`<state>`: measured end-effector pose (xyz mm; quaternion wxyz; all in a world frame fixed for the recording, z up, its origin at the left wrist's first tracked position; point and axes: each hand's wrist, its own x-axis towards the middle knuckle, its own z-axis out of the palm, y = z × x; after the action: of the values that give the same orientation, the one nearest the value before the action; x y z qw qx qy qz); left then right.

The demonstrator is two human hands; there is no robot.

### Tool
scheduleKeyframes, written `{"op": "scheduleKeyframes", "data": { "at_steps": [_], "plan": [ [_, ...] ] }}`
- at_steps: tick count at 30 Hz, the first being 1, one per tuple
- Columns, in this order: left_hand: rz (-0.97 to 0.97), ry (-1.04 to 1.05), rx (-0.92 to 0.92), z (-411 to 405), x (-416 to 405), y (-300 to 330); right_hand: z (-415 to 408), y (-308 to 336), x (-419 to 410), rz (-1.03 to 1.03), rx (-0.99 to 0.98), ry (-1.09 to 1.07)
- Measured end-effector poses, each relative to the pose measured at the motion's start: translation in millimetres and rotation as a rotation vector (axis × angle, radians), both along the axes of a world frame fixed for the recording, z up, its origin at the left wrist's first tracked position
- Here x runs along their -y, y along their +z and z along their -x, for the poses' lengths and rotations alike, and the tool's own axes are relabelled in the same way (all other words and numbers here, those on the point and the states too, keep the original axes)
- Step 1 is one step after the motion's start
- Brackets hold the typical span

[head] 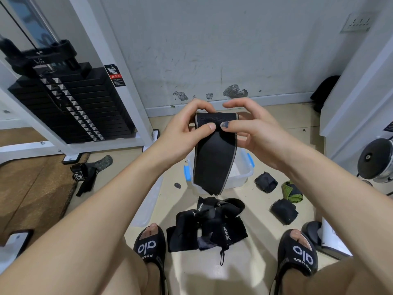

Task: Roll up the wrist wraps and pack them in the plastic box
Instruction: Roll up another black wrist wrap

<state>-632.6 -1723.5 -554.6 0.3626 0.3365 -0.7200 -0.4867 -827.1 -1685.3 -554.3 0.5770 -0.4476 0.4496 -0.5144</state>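
You hold the black wrist wrap (213, 158) in the air above the plastic box (244, 174). Your left hand (187, 128) and right hand (253, 133) pinch its top edge with curled fingers, and the free end hangs down over the box rim. On the floor (191, 271), loose wraps (209, 224) lie between your sandals, and two rolled wraps (284, 210) lie right of the box.

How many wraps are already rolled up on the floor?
3, all right of the plastic box: one black roll nearest it, a green roll further right, another black roll below them. The pile of unrolled wraps may hide more.
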Motion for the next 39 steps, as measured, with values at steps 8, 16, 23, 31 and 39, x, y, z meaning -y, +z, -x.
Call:
{"op": "scheduleKeyframes", "data": {
  "at_steps": [8, 16, 23, 31, 39],
  "plan": [
    [-0.022, 0.002, -0.029, 2, -2, -1, -7, 0, 0, 0.078, -0.012, -0.087],
    [-0.220, 0.081, -0.015, 6, 1, 0, -5, -1, 1, 0.146, -0.022, -0.109],
    [-0.183, 0.008, -0.103, 5, 1, 0, -3, -2, -1, -0.042, 0.007, -0.020],
    [-0.139, -0.002, -0.042, 0, 1, -2, -9, -1, -2, 0.050, 0.038, -0.074],
    [-0.173, 0.041, -0.074, 5, 2, -1, -9, 0, -2, 0.093, 0.046, -0.075]
  ]
}}
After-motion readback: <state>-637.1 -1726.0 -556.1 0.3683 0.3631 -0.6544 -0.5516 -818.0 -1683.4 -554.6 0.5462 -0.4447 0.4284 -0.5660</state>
